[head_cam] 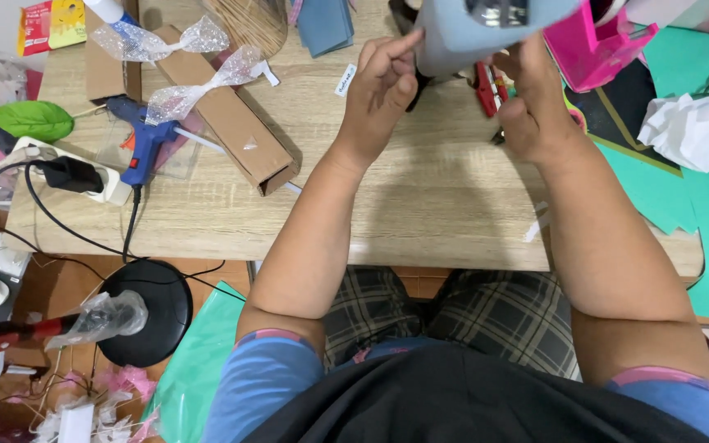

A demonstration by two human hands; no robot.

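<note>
Both hands up at table's far edge. Left hand [381,86] pinches grey-blue sheet [473,33] at its left edge; right hand [531,102] grips it from the right. Glue gun [143,139] lies untouched, well left. Sheet shows no glue; work looks early.

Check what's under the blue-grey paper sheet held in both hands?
Under the blue-grey paper sheet, red-handled scissors show partly on the wooden table. The rest beneath is covered by sheet and hands.

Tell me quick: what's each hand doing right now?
Left hand: fingers pinched on the edge of the grey-blue sheet.
Right hand: closed on the same sheet.
</note>
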